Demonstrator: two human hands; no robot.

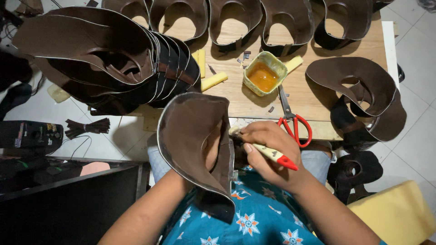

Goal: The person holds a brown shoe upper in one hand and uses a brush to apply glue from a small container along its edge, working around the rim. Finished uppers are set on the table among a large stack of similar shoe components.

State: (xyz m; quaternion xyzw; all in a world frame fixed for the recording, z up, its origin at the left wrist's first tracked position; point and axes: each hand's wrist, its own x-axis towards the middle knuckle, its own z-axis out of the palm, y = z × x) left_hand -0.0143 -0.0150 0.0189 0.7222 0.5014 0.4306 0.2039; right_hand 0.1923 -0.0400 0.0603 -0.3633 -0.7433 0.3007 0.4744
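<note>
- My right hand grips brush, handle pointing right, bristles leftward touching the leather piece.
- My left hand sits hidden under that piece; grip unclear.
- Glue cup ahead on table.

**Wooden worktop crowded with cut leather**

The worktop is pale bare wood with a white edge on its right side. A big stack of dark brown leather pieces covers its left end, and a row of similar cut-out pieces lines the far edge. Near the middle stands a small yellowish tub of orange glue, with pale yellow sticks to its left. Red-handled scissors lie just in front of the tub. More brown pieces rest at the right end, overhanging the edge. Small scraps dot the wood.
</note>
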